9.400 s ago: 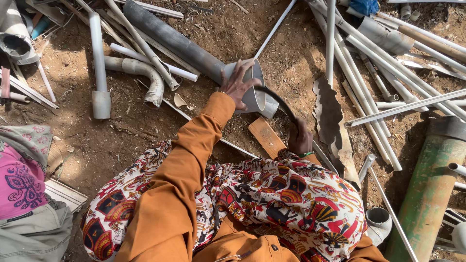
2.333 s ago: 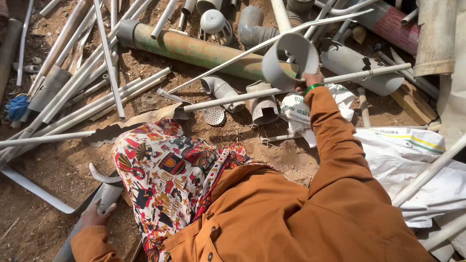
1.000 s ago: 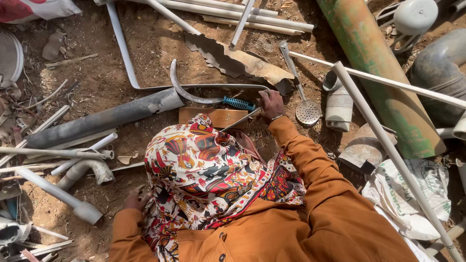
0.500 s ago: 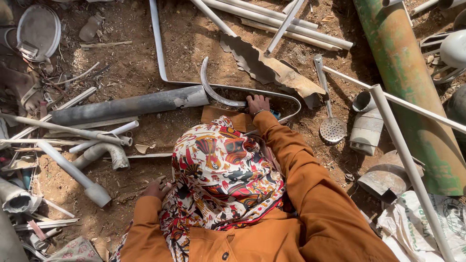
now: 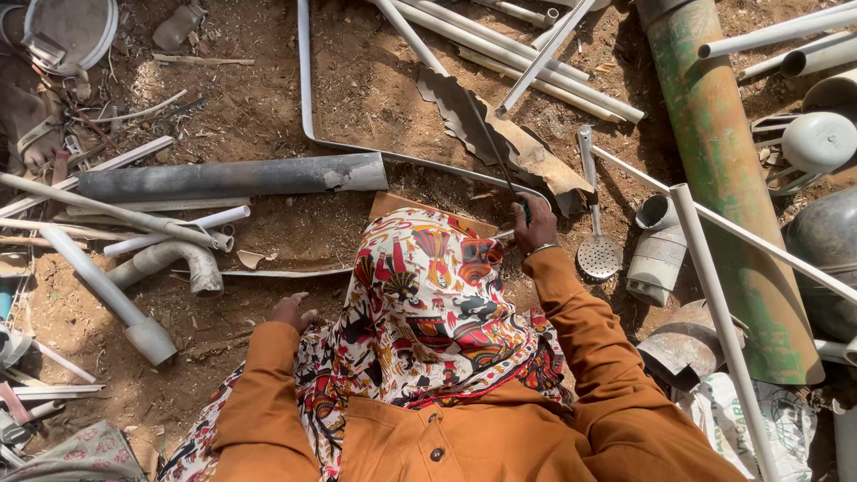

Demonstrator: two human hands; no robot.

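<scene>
Fingers of the right hand (image 5: pixel 534 228) are curled tight round the dark handle of a thin curved blade tool (image 5: pixel 489 143), which slants up and away from the fist. We take the patterned red-and-white headscarf (image 5: pixel 428 295) as landmark: the right hand sits just beyond its upper right edge, an orange sleeve (image 5: pixel 589 330) running back from the wrist.

The left hand (image 5: pixel 293 312) rests on the brown dirt just left of the headscarf, fingers loosely spread, gripping nothing we can see.

Just beyond the headscarf's top edge a flat orange-brown wooden board (image 5: pixel 402 207) peeks out, mostly covered by the cloth. Right of the headscarf, past the right hand, a metal perforated skimmer ladle (image 5: pixel 596 250) lies flat, and a short grey pipe coupling (image 5: pixel 656 254) lies just beside it.

Left of the headscarf lie a grey elbow pipe (image 5: pixel 170 263) and white plastic tubes (image 5: pixel 174 230). Further out on that side, a long dark grey half-pipe (image 5: pixel 232 178) lies crosswise.

Beyond the headscarf the blade tool's tip reaches a crumpled rusty sheet-metal scrap (image 5: pixel 509 138). A bent grey metal strip (image 5: pixel 308 80) runs up to the frame top. Far right of the headscarf, a big green rusted cylinder pipe (image 5: pixel 723 170) slants along the ground.
</scene>
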